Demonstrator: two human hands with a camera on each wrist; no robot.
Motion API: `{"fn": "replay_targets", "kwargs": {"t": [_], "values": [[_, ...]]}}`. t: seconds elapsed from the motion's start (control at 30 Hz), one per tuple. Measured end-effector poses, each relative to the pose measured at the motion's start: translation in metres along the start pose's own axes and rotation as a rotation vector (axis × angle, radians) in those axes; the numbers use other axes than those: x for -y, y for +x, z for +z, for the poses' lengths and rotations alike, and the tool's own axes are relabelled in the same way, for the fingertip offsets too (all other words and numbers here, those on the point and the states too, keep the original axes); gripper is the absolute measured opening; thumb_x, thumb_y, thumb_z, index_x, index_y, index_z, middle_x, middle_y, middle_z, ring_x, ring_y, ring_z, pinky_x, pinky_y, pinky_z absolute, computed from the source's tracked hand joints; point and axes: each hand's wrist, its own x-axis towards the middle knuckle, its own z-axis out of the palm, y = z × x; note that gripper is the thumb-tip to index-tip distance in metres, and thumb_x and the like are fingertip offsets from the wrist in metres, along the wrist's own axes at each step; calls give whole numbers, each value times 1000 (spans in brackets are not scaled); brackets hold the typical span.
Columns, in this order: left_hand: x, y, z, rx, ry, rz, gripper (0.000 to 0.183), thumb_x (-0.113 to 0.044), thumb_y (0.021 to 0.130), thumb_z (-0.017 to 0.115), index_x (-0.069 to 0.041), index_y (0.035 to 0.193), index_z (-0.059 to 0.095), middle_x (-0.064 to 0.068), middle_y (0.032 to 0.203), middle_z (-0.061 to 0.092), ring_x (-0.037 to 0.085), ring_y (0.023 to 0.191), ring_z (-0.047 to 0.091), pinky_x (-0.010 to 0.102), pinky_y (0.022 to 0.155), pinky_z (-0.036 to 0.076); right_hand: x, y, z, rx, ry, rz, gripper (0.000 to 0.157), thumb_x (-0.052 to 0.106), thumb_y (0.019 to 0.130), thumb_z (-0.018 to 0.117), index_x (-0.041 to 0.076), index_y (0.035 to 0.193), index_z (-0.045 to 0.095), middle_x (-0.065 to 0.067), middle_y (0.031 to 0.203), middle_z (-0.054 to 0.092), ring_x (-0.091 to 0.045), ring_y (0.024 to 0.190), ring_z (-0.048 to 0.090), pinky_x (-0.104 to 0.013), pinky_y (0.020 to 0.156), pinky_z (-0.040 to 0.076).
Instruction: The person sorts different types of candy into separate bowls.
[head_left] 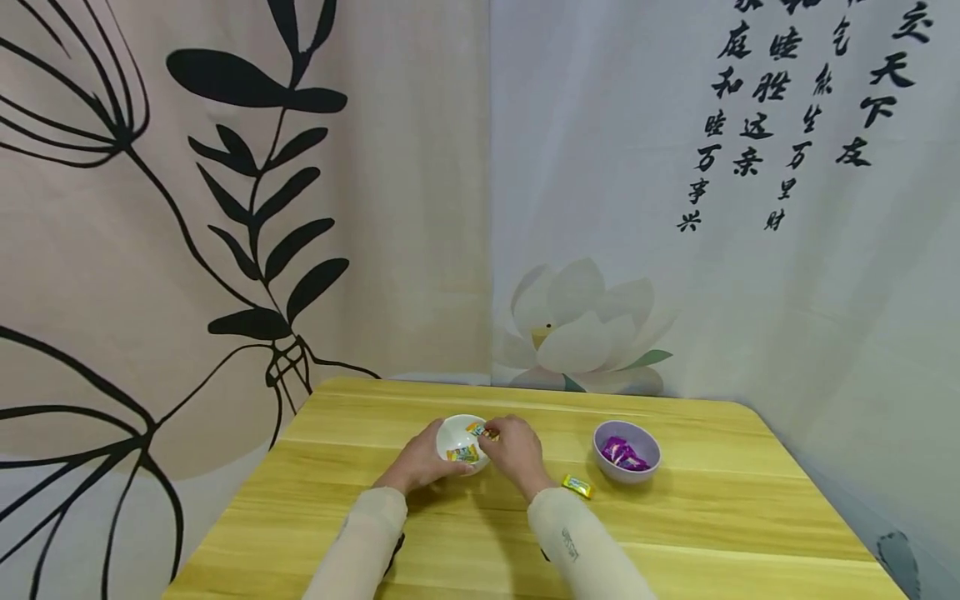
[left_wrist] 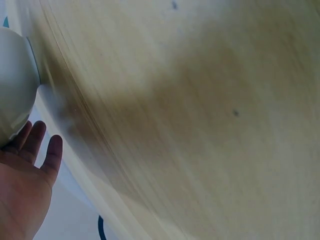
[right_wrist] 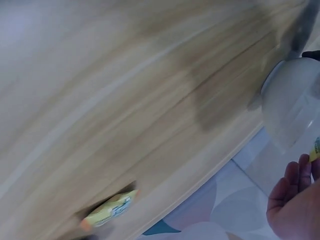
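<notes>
My left hand (head_left: 417,463) holds a white bowl (head_left: 448,433) by its left side, the thumb along the near side. In the left wrist view, fingers (left_wrist: 35,140) lie against the outside of the bowl. Over the bowl's right rim, my right hand (head_left: 517,450) pinches a yellow-wrapped candy (right_wrist: 315,150) at its fingertips. Another yellow-wrapped candy (head_left: 462,454) lies inside the bowl. A further yellow candy (head_left: 577,486) rests on the table, just right of my right wrist.
A light purple bowl (head_left: 651,473) with purple-wrapped candies (head_left: 624,454) stands to the right on the wooden table (head_left: 720,517). Printed curtains (head_left: 420,250) hang behind the table's far edge.
</notes>
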Motion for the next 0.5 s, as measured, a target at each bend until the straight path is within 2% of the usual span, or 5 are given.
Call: {"fn": "replay_targets", "kwargs": {"t": [0.13,0.33,0.5], "values": [[-3,0,2,4,3,5,84,-46,73,87,-8,137,46,7,115,61,22,97,59,43,81,50,5,4,4,10,-8,-5,23,25,89,70,9,104,76,-4,97,70,-24,91,64,-43,77,53],[-6,-1,3,9,13,-6,83,-46,74,86,-9,137,46,7,115,60,24,99,58,45,82,50,9,8,6,56,-14,16,38,34,91,72,5,115,73,-9,107,69,-28,97,65,-45,81,53],[-4,-2,1,-7,21,-30,89,-46,73,87,-6,141,44,10,119,59,26,101,58,47,83,50,6,6,4,24,-8,39,35,33,89,73,5,110,74,-11,105,71,-29,95,67,-46,77,54]]}}
